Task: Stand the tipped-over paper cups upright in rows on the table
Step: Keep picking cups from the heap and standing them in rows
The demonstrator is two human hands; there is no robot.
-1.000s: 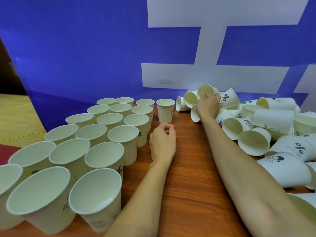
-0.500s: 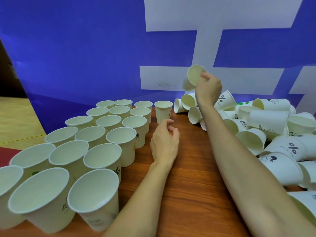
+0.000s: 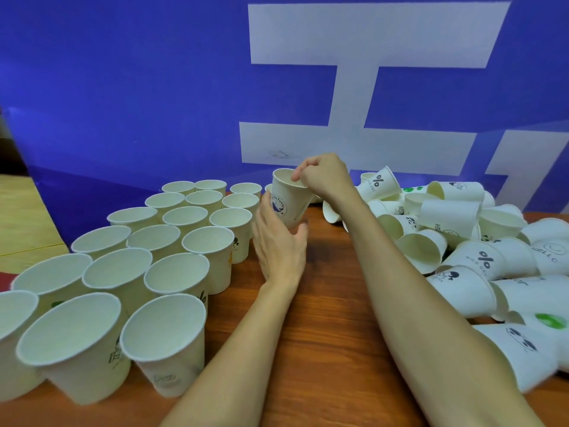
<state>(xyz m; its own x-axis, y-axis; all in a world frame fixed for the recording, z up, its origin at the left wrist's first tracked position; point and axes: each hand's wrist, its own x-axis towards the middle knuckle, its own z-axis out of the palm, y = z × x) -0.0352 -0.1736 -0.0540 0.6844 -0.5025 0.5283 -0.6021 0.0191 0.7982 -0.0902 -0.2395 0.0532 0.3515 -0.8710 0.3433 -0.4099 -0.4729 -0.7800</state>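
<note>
Behind the wooden surface (image 3: 323, 334) we see a blue backdrop (image 3: 123, 87) bearing broad white bars (image 3: 369, 35). At far left we see a pale wood floor (image 3: 21, 223).

Two bare forearms reach forward side by side. The right hand (image 3: 326, 177) is raised, fingers curled, pinching a paper cup (image 3: 288, 200) at its rim. The left hand (image 3: 278, 241), fingers straight, cups its base.

"NICE DAY" with a big percent sign is showing on a tipped cup (image 3: 486, 259) in the right-hand pile, and again on another cup (image 3: 376, 182) at the back. "HELLO" is reading off a neighbouring cup (image 3: 551, 252).
</note>
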